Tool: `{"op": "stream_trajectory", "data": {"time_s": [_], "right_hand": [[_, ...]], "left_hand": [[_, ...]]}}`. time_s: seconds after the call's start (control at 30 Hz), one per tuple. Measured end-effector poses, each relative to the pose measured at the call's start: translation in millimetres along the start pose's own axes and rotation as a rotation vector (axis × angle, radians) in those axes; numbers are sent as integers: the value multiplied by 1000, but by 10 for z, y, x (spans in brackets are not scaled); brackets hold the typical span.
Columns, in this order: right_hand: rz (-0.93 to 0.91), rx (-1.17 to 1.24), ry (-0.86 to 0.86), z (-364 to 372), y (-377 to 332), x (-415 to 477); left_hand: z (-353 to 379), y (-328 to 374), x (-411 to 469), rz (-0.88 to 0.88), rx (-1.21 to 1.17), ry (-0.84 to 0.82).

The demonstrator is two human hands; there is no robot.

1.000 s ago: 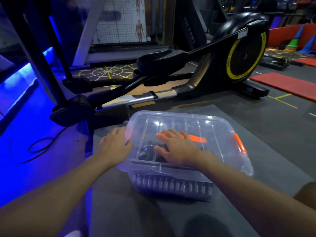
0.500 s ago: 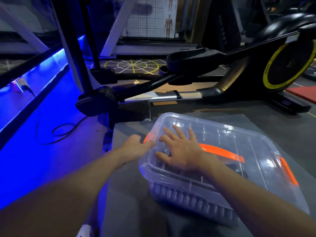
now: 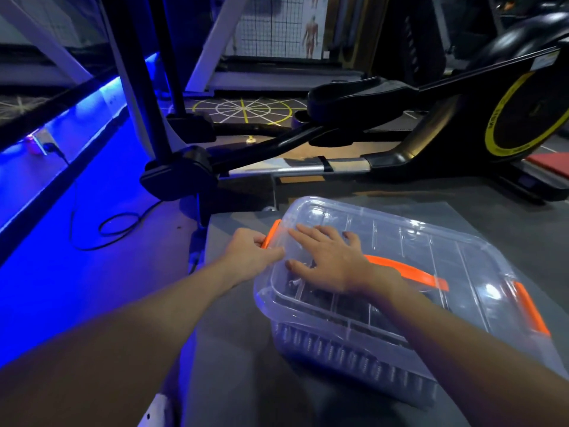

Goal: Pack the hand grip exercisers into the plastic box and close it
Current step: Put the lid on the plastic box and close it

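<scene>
A clear plastic box [image 3: 354, 343] stands on a grey mat, its transparent lid [image 3: 431, 260] lying on top. Through the wall I see a row of hand grip exercisers [image 3: 332, 352] with metal springs. My right hand [image 3: 329, 263] lies flat on the lid near its left end, fingers straight. My left hand [image 3: 251, 254] is at the box's left end, fingers curled round the orange left latch [image 3: 271, 232]. An orange handle [image 3: 409, 271] crosses the lid, and an orange right latch [image 3: 531, 308] sits at the far end.
An elliptical trainer [image 3: 385, 131] with a yellow-ringed flywheel stands just behind the box. A black cable [image 3: 107, 226] loops on the blue-lit floor at left. A red mat [image 3: 551, 163] lies far right. The grey mat [image 3: 234, 349] extends toward me.
The view has swung left, so the box now sits further right. My left hand has moved from the box's left corner onto the orange left latch. My right hand stays flat on the lid.
</scene>
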State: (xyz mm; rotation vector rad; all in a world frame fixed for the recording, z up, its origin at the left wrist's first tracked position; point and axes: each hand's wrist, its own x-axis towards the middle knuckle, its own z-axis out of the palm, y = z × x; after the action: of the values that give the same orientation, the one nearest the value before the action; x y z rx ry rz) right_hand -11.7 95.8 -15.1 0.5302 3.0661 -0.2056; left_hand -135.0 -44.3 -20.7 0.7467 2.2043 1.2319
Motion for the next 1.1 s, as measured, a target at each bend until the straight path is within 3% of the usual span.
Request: {"op": "stream_trajectory", "data": {"time_s": [0.6,0.73,0.83,1.1], "right_hand": [[73,-8,-90,-76,220,-134],[227,-22,-192,-280,559,-405],[331,-39,-308,-446,847,-680],[413,65,-250,-311,1094,-916]], "left_hand": [[136,-24,70,160,194,94],[171,52,39,366,557,21],[273,185,24,415,792,-33],[378,386,83,397,946,-77]]}}
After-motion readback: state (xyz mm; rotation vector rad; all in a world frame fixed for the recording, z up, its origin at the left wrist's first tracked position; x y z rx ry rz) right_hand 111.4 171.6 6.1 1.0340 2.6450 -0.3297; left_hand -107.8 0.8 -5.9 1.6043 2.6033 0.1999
